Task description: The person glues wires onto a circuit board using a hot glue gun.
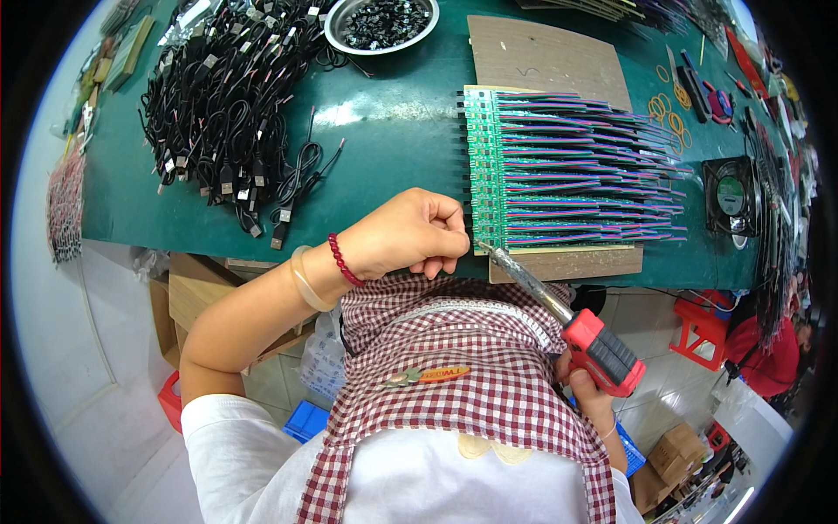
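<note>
My right hand (589,391) grips a soldering iron (602,351) by its red and black handle. The iron's tip points up and left, at the near-left corner of a row of green circuit boards (486,175). Bundles of coloured wires (585,170) run from the boards toward the right, and small black parts stick out along their left edge. Just left of the iron's tip, my left hand (423,236) is closed in a pinch beside the boards' edge. Whatever is between its fingers is hidden.
On the green table (384,113), a heap of black USB cables (236,105) lies at the left. A metal bowl (381,48) of small black parts stands at the back. Rubber bands (668,113) and a small black fan (731,196) lie at the right. Wooden boards (550,57) lie under the circuit boards.
</note>
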`<action>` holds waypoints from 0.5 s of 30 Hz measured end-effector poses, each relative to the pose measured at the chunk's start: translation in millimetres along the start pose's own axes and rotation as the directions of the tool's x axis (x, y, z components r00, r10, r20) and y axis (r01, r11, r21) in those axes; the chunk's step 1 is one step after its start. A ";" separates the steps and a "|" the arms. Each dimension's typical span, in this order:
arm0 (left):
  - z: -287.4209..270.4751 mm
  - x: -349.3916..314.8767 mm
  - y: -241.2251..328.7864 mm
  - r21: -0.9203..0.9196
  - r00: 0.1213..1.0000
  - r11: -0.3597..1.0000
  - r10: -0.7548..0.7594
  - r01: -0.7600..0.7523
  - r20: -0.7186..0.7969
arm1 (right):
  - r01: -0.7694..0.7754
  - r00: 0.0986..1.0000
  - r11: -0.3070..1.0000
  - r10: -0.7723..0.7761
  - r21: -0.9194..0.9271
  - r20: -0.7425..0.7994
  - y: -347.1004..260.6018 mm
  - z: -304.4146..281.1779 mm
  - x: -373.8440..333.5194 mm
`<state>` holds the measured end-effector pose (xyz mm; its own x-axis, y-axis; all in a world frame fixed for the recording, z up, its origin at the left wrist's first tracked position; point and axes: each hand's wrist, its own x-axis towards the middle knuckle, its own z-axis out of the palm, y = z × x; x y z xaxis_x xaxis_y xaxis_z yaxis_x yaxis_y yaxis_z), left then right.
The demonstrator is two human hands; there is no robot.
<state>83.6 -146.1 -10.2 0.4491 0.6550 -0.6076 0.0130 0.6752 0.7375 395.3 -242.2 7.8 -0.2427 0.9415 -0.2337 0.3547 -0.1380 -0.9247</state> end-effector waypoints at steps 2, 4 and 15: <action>1.1 -0.2 -0.4 -0.001 1.000 1.000 0.006 -0.006 -0.008 | -0.001 1.000 1.000 0.000 -0.020 -0.006 3.0 -1.7 -4.2; 2.4 -0.9 0.3 0.010 1.000 1.000 0.001 -0.001 -0.031 | -0.025 1.000 0.995 0.024 -0.097 -0.013 8.2 -4.0 -7.8; 2.6 -0.5 -1.0 -0.001 0.999 1.000 0.017 -0.017 -0.031 | -0.042 0.998 0.982 0.052 0.185 -0.046 2.3 1.8 -2.7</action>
<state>85.7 -148.0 -9.9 0.4211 0.6767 -0.6039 0.0048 0.6641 0.7476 395.1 -245.6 5.8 -0.1826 0.9462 -0.2670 0.1917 -0.2321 -0.9536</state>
